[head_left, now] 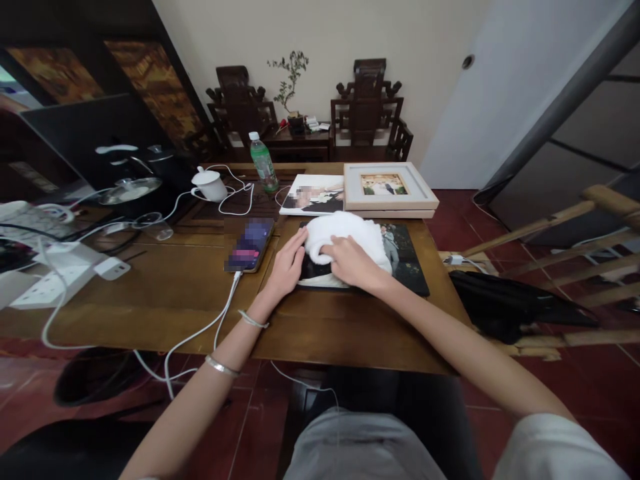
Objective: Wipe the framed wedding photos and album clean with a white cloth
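A white cloth [345, 230] lies bunched on a dark photo panel [407, 260] near the middle of the table. My right hand [353, 261] presses into the front of the cloth, its fingers curled against a fold. At the left edge of the panel rests my left hand [287, 265], fingers stretched out and touching the cloth's side and the panel, holding nothing. Part of a printed picture shows to the right of the cloth; the rest is covered.
Behind the panel are a white photo print [313, 195] and framed pictures [390, 187]. A green bottle [263, 163], lidded cup [210, 185], charging phone [251, 245], cables and power strip [63, 273] occupy the left side of the wooden table [345, 333].
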`<state>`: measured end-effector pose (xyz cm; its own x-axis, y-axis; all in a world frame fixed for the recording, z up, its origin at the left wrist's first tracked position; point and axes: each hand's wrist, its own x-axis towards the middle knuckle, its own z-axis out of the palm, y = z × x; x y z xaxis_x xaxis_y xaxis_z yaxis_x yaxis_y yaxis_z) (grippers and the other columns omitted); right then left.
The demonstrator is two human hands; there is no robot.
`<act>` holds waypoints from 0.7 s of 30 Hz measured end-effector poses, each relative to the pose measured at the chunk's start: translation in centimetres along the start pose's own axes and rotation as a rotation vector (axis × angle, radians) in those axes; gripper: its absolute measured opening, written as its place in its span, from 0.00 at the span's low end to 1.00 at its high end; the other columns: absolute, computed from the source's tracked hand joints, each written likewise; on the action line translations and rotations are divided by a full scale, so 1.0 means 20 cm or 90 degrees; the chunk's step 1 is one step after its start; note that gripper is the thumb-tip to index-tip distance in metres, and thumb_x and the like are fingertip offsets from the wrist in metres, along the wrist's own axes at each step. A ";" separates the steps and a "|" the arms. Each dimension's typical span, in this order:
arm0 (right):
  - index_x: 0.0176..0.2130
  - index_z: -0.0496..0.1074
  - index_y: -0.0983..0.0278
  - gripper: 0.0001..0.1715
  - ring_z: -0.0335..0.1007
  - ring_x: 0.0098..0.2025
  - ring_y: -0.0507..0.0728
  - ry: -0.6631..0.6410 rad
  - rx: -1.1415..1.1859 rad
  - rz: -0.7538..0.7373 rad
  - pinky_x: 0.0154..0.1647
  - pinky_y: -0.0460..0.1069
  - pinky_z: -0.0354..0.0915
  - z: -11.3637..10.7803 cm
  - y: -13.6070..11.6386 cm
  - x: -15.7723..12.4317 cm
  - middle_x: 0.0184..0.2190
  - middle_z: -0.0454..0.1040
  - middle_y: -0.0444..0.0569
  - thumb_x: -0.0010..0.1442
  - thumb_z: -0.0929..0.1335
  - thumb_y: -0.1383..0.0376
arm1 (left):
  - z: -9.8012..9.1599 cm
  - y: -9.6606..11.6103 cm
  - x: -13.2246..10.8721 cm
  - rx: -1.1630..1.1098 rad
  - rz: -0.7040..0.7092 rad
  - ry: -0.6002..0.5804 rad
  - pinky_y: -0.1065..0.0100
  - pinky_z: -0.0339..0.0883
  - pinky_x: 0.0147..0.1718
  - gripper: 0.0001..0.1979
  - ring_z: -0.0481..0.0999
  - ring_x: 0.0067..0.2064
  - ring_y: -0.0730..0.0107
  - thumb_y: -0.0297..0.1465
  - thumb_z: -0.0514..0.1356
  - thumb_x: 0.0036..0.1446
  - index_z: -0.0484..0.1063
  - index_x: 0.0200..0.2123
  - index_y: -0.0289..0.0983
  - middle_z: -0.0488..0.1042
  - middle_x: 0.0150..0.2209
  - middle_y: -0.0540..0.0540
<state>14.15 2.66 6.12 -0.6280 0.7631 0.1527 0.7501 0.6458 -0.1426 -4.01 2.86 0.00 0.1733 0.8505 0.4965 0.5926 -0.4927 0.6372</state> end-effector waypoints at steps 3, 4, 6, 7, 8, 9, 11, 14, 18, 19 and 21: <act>0.43 0.73 0.65 0.22 0.64 0.50 0.64 -0.036 0.034 -0.095 0.51 0.58 0.54 0.01 -0.08 -0.06 0.42 0.73 0.60 0.52 0.60 0.77 | -0.01 0.02 -0.01 -0.010 -0.002 0.039 0.57 0.51 0.62 0.23 0.60 0.63 0.65 0.39 0.43 0.66 0.64 0.58 0.35 0.62 0.61 0.42; 0.41 0.74 0.65 0.22 0.64 0.50 0.63 -0.053 0.043 -0.115 0.51 0.58 0.54 0.01 -0.10 -0.08 0.42 0.73 0.60 0.52 0.60 0.77 | -0.01 0.02 -0.01 -0.010 -0.002 0.043 0.57 0.52 0.62 0.24 0.60 0.63 0.65 0.39 0.42 0.66 0.64 0.58 0.35 0.63 0.61 0.41; 0.39 0.74 0.65 0.22 0.65 0.49 0.62 -0.079 0.066 -0.137 0.51 0.57 0.54 -0.01 -0.13 -0.15 0.42 0.73 0.59 0.51 0.59 0.78 | -0.01 0.02 -0.01 -0.008 -0.001 0.043 0.57 0.52 0.62 0.25 0.60 0.63 0.65 0.40 0.41 0.67 0.64 0.58 0.34 0.63 0.61 0.41; 0.38 0.74 0.65 0.22 0.66 0.47 0.61 -0.087 0.079 -0.140 0.51 0.56 0.54 -0.03 -0.13 -0.19 0.42 0.73 0.58 0.50 0.59 0.79 | -0.01 0.02 -0.01 -0.006 -0.001 0.038 0.57 0.52 0.62 0.25 0.61 0.63 0.65 0.40 0.41 0.67 0.64 0.58 0.34 0.63 0.61 0.40; 0.38 0.74 0.65 0.22 0.67 0.45 0.59 -0.092 0.092 -0.137 0.50 0.55 0.54 -0.05 -0.13 -0.22 0.40 0.73 0.57 0.49 0.59 0.79 | -0.01 0.02 -0.01 -0.001 -0.001 0.031 0.57 0.52 0.62 0.25 0.60 0.63 0.64 0.40 0.42 0.66 0.63 0.58 0.34 0.63 0.61 0.40; 0.37 0.74 0.65 0.22 0.68 0.43 0.58 -0.095 0.102 -0.129 0.49 0.53 0.55 -0.07 -0.12 -0.25 0.38 0.74 0.56 0.48 0.59 0.79 | 0.00 0.02 -0.01 0.004 0.001 0.021 0.57 0.52 0.62 0.25 0.60 0.63 0.64 0.40 0.42 0.66 0.63 0.58 0.33 0.62 0.61 0.39; 0.36 0.74 0.64 0.22 0.68 0.38 0.57 -0.105 0.102 -0.097 0.43 0.50 0.57 -0.11 -0.10 -0.31 0.34 0.74 0.53 0.47 0.58 0.79 | 0.00 0.01 -0.01 0.016 0.003 -0.004 0.56 0.50 0.63 0.25 0.58 0.64 0.63 0.40 0.44 0.66 0.62 0.59 0.32 0.61 0.62 0.38; 0.35 0.73 0.64 0.22 0.66 0.33 0.56 -0.119 0.067 -0.035 0.33 0.48 0.55 -0.15 -0.03 -0.33 0.30 0.74 0.52 0.46 0.59 0.79 | 0.02 0.00 -0.01 0.035 -0.003 -0.043 0.55 0.49 0.63 0.25 0.56 0.65 0.62 0.40 0.45 0.65 0.61 0.59 0.33 0.60 0.62 0.38; 0.39 0.74 0.64 0.23 0.67 0.34 0.58 -0.063 0.001 0.040 0.32 0.49 0.54 -0.13 0.10 -0.26 0.34 0.75 0.54 0.47 0.59 0.77 | 0.03 -0.02 -0.02 0.051 -0.023 -0.078 0.54 0.50 0.63 0.24 0.57 0.64 0.60 0.40 0.45 0.65 0.64 0.57 0.33 0.62 0.61 0.38; 0.40 0.73 0.65 0.23 0.68 0.35 0.59 -0.041 -0.016 0.057 0.32 0.49 0.54 -0.12 0.12 -0.22 0.36 0.75 0.56 0.48 0.59 0.77 | 0.03 -0.02 -0.02 0.054 -0.025 -0.083 0.53 0.50 0.63 0.24 0.57 0.64 0.60 0.40 0.45 0.65 0.65 0.57 0.32 0.62 0.61 0.38; 0.44 0.73 0.66 0.25 0.69 0.37 0.60 -0.003 -0.032 0.083 0.35 0.50 0.56 -0.09 0.16 -0.14 0.39 0.75 0.58 0.49 0.59 0.77 | 0.03 -0.03 -0.01 0.057 -0.022 -0.086 0.53 0.50 0.62 0.25 0.58 0.64 0.59 0.39 0.45 0.65 0.65 0.56 0.30 0.62 0.61 0.36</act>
<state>18.74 2.58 6.88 -0.5251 0.8409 0.1309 0.8350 0.5388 -0.1117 -3.89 3.01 -0.88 0.2519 0.8866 0.3878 0.6669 -0.4494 0.5944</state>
